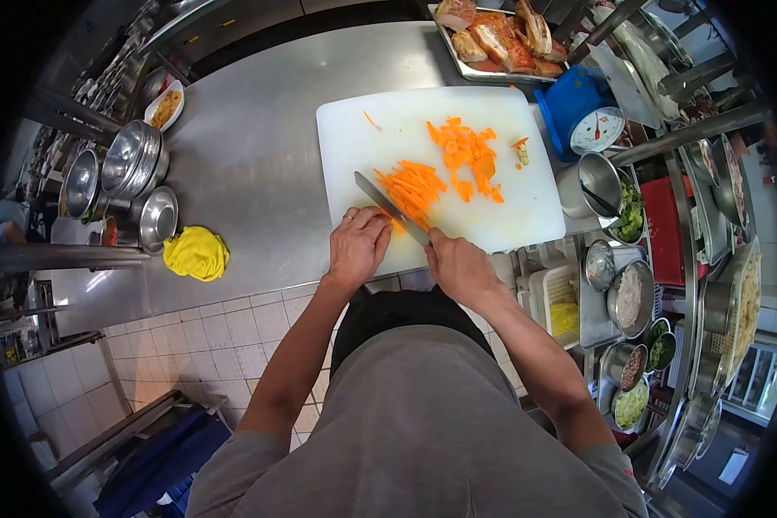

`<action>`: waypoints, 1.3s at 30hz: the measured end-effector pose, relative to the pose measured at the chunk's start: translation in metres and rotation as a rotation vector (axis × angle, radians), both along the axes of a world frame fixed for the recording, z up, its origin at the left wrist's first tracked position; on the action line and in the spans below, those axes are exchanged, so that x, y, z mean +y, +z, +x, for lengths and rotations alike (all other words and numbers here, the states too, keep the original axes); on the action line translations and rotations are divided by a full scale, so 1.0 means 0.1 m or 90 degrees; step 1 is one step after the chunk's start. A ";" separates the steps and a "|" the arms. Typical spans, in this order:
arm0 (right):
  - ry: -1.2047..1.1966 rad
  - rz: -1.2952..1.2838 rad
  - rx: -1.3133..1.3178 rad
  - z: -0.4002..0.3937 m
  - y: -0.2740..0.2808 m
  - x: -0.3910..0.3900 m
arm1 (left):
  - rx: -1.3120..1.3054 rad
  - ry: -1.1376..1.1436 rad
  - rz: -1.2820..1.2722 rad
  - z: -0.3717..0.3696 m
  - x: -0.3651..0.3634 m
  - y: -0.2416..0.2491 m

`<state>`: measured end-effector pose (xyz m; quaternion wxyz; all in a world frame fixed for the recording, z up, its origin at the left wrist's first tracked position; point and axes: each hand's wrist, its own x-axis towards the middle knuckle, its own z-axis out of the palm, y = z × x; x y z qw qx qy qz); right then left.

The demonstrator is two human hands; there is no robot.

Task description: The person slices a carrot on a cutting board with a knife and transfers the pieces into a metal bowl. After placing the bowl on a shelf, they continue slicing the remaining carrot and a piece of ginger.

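My right hand (459, 266) is closed round the handle of a kitchen knife (387, 204), whose blade points up and left over the white cutting board (354, 129). With bent fingers, my left hand (359, 247) presses orange carrot pieces (398, 228) on the board, close beside the blade. A heap of thin carrot strips (413, 186) lies along the blade's far side. Farther up the board are carrot slices and chunks (468, 155), and to their right a carrot stem end (521, 153). My left fingertips are partly hidden.
A yellow cloth (196, 253) and stacked metal bowls (135, 160) are at left on the steel counter (242, 138). A tray of meat (501, 39) stands at the back. A blue scale (583, 112) and a metal pot (589, 186) flank the board's right side, near food-filled bowls.
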<state>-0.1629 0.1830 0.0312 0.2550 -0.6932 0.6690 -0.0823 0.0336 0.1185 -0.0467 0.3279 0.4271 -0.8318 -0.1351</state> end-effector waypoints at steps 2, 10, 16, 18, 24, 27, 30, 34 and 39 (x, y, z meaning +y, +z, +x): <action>0.000 0.014 0.003 0.01 0.01 -0.02 | 0.005 0.003 -0.004 -0.01 0.00 0.01; -0.002 -0.013 -0.042 0.29 -0.22 -0.49 | -0.001 -0.009 0.010 0.00 0.00 0.05; -0.003 -0.206 -0.162 0.21 -0.43 -0.52 | 0.199 0.099 0.239 0.01 0.03 0.04; -0.095 0.006 -0.392 0.15 -0.12 -0.44 | 0.452 0.154 0.404 0.06 -0.01 -0.02; -0.268 0.440 -0.807 0.10 -0.06 -0.32 | 1.124 -0.022 0.880 0.04 -0.13 0.37; -0.280 0.384 -0.771 -0.01 -0.14 -0.34 | 1.184 -0.143 0.971 0.07 -0.20 0.30; -0.230 0.137 -0.574 -0.34 -0.22 -0.35 | 1.156 0.067 0.915 0.01 -0.12 0.31; -0.115 -0.097 -0.069 -0.64 -0.03 -0.49 | 1.004 0.172 0.655 -0.19 -0.05 -0.01; -0.076 -0.094 0.037 -0.65 -0.06 -0.54 | 0.657 0.247 0.354 -0.66 0.28 -0.04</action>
